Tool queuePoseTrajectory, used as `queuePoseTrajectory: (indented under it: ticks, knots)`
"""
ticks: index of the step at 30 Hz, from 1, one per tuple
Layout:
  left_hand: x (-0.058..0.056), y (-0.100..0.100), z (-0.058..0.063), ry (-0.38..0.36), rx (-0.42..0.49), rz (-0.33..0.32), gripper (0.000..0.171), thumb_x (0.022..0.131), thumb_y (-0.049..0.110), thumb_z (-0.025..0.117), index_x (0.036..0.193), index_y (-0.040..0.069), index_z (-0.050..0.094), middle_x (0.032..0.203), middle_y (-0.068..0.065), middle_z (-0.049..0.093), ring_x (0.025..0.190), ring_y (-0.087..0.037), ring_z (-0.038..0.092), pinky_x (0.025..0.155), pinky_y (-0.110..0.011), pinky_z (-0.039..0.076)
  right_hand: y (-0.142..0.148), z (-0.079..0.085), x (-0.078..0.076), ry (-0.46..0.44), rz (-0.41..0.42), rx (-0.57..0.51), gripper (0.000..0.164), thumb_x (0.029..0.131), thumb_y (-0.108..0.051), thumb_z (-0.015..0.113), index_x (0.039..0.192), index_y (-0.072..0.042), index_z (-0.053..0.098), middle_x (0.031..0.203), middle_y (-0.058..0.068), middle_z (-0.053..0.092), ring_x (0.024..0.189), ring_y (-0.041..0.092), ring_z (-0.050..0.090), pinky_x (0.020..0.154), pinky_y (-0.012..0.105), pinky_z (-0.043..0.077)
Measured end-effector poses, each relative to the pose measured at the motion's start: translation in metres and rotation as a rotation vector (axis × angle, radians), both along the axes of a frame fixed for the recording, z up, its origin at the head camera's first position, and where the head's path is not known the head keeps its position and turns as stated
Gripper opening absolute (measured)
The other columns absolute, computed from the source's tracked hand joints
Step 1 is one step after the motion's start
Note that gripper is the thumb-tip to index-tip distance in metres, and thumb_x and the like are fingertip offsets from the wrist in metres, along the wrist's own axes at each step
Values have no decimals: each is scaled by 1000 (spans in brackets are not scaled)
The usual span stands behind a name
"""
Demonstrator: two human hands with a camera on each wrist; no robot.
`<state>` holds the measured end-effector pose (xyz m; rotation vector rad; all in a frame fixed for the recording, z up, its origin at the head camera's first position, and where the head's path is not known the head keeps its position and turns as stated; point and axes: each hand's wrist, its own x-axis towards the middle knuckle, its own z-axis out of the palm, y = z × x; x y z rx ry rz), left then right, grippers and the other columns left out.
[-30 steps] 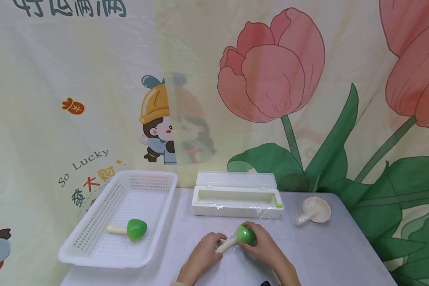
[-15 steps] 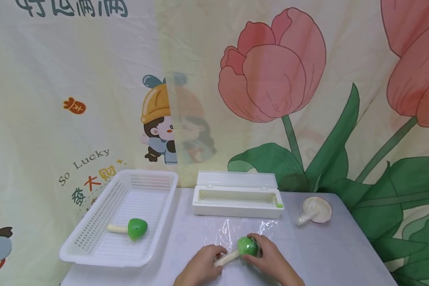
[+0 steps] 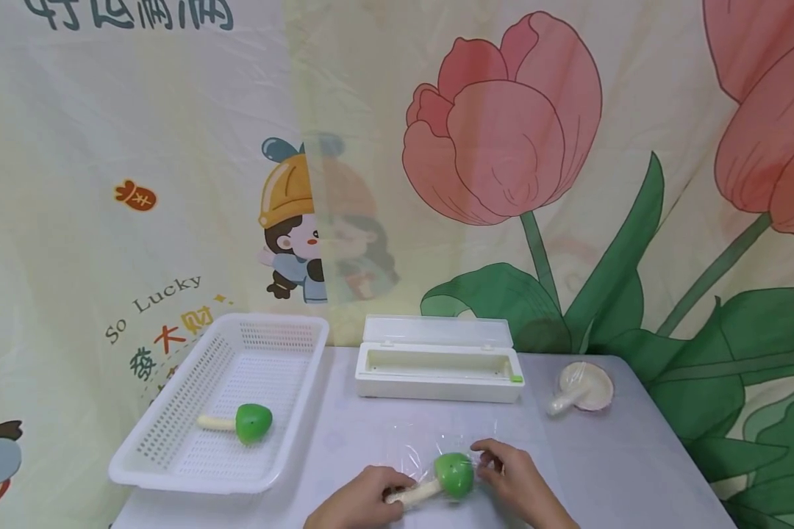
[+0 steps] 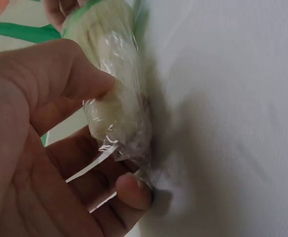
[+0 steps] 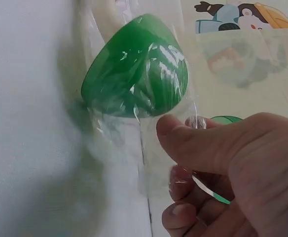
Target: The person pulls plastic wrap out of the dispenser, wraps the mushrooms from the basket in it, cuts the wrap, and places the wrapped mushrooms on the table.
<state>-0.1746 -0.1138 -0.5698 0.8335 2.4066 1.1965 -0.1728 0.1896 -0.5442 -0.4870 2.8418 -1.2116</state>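
A toy mushroom with a green cap [image 3: 454, 474] and a pale stem [image 3: 415, 493] lies low over the front of the table, wrapped in clear plastic film [image 5: 129, 131]. My left hand [image 3: 362, 499] grips the end of the stem through the film; in the left wrist view the thumb lies on the film-covered stem [image 4: 117, 106] and the fingers curl beneath. Just right of the cap, my right hand [image 3: 519, 481] pinches loose film between thumb and fingers, as the right wrist view shows. Film also spreads over the tabletop beyond the cap.
At the left, a white perforated basket [image 3: 298, 411] holds another green-capped mushroom [image 3: 254, 424]. A white film dispenser box [image 3: 437, 391] with its lid raised stands at the back. Right of it lies a film-wrapped mushroom [image 3: 594, 389] with a pale underside.
Both hands and the mushroom have come nearer the table's front edge. My right hand has let go of the cap and moved right onto the film; the left still grips the stem.
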Motion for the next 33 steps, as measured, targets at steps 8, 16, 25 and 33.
queuePoseTrajectory:
  ticks: [8,16,25,33]
  knots:
    - [-1,-7,7,91,-10,29,34,88,15,74,122,11,74,101,11,70,78,3,54,72,-18,49,-1,1,0,65,80,7,45,84,7,71,125,-11,70,133,12,66,113,32,64,71,26,52]
    - [-1,-8,-1,95,5,39,49,74,6,86,117,19,66,93,13,59,81,3,51,72,-18,47,2,-14,-4,99,192,45,29,94,-13,71,123,-10,73,122,7,75,115,27,70,96,47,56]
    - [-7,-13,-3,59,39,26,16,90,9,73,104,17,72,85,16,66,76,5,57,70,-18,51,-1,-12,-5,-88,95,-47,43,99,-14,66,140,-7,61,128,14,70,98,14,70,78,27,60]
    - [-9,-18,-1,112,10,27,15,93,11,72,107,14,74,91,15,68,79,6,56,72,-19,51,-8,-8,-7,-149,139,-115,50,94,-17,71,142,-12,61,145,18,59,109,27,68,77,25,58]
